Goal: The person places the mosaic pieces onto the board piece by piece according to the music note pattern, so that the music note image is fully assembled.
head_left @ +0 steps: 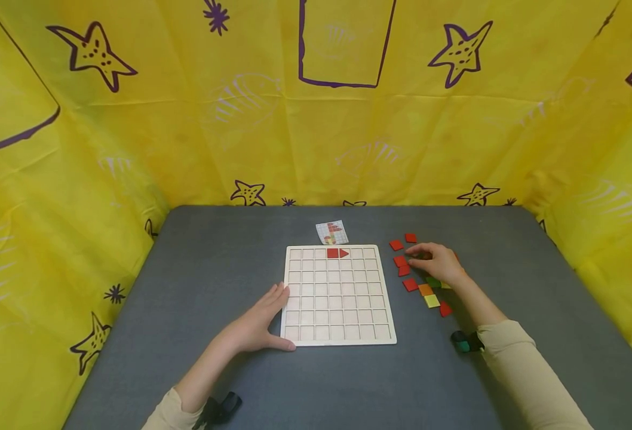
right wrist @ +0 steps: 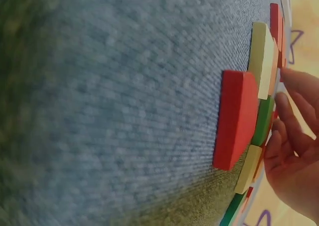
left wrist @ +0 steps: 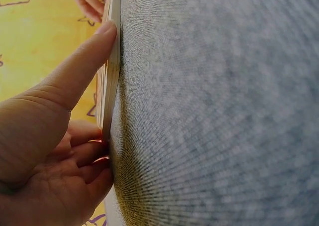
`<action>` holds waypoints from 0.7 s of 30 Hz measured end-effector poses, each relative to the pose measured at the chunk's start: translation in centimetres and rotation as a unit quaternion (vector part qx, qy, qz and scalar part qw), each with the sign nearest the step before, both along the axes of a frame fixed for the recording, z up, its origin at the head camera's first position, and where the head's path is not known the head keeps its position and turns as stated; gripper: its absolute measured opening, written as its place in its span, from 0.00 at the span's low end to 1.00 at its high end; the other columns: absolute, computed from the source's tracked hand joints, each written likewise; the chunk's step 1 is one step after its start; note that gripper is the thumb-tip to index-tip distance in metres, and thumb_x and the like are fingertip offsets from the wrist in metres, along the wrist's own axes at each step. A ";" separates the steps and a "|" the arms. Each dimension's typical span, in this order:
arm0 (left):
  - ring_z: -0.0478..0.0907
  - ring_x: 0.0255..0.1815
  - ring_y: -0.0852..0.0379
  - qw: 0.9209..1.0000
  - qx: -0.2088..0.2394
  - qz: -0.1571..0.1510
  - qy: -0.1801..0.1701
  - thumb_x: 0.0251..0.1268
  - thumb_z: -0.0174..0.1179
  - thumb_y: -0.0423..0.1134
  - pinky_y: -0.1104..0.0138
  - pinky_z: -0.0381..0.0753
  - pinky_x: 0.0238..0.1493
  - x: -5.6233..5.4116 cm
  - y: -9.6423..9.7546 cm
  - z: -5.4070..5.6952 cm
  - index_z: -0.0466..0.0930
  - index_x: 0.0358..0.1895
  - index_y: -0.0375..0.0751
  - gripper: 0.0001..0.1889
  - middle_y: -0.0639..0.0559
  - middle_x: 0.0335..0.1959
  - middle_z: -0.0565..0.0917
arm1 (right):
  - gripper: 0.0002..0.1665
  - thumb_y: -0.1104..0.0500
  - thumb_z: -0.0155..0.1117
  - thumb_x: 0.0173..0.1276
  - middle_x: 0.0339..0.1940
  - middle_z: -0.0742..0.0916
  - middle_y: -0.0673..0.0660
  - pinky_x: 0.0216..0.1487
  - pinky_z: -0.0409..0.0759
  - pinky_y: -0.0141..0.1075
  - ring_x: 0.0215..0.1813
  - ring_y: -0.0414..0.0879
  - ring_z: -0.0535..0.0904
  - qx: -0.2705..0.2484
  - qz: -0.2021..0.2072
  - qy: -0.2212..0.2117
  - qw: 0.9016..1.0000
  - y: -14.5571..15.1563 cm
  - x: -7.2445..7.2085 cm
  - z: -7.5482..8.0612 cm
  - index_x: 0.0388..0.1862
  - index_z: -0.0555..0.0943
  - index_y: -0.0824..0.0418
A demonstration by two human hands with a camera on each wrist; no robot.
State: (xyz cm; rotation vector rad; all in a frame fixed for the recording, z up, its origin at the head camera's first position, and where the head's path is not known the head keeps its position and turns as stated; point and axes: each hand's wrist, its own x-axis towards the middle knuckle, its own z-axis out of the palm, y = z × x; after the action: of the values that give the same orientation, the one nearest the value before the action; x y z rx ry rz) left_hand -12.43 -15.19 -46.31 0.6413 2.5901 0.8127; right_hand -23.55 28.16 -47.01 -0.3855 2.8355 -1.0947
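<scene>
A pale square board [head_left: 328,303] with a grid of recessed cells lies flat on the table. In its top row, a red square tile [head_left: 333,253] sits beside a red triangular tile [head_left: 343,253]. My left hand [head_left: 262,319] spans the board's near left corner, thumb on the front edge and fingers against the left side. To the right of the board, my right hand [head_left: 438,263] hovers among loose tiles, its thumb and forefinger apart beside a red tile [head_left: 400,261]. In the right wrist view, a red tile [right wrist: 235,121] lies nearest the camera, clear of the fingers.
Behind the board lies a small card [head_left: 332,232] printed with a coloured grid picture. Around the right hand are an orange tile [head_left: 426,290], a yellow tile [head_left: 432,301], a green tile [head_left: 432,281] and several red ones. Yellow patterned cloth [head_left: 273,137] encloses the grey table [head_left: 219,257].
</scene>
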 end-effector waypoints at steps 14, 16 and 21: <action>0.41 0.78 0.39 1.000 -0.001 0.001 0.005 0.44 0.77 0.55 0.48 0.49 0.72 -0.1 0.0 -0.1 0.49 0.75 0.28 0.61 0.34 0.77 0.48 | 0.21 0.57 0.72 0.63 0.52 0.82 0.64 0.43 0.75 0.42 0.46 0.54 0.76 0.011 0.053 -0.003 0.999 -0.3 0.0 0.0 0.52 0.83 0.65; 0.41 0.78 0.40 1.000 -0.002 0.002 0.005 0.44 0.77 0.55 0.48 0.49 0.72 0.0 0.0 -0.1 0.49 0.75 0.28 0.61 0.34 0.77 0.48 | 0.20 0.56 0.72 0.62 0.52 0.83 0.64 0.42 0.75 0.42 0.45 0.54 0.76 0.012 0.050 -0.003 0.999 -0.4 0.0 -0.2 0.51 0.83 0.64; 0.41 0.78 0.41 1.000 -0.010 0.003 0.006 0.44 0.77 0.55 0.49 0.50 0.72 0.0 0.1 0.0 0.50 0.75 0.29 0.61 0.36 0.78 0.48 | 0.19 0.55 0.73 0.61 0.49 0.83 0.61 0.42 0.74 0.41 0.44 0.52 0.76 0.024 0.028 -0.008 0.999 -0.7 -0.1 -0.5 0.49 0.83 0.63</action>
State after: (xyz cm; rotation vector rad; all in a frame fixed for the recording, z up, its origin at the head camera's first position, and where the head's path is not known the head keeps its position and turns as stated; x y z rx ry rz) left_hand -12.47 -15.05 -46.34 0.6342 2.6093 0.7852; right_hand -23.62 27.49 -47.46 -0.4487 2.8134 -1.0117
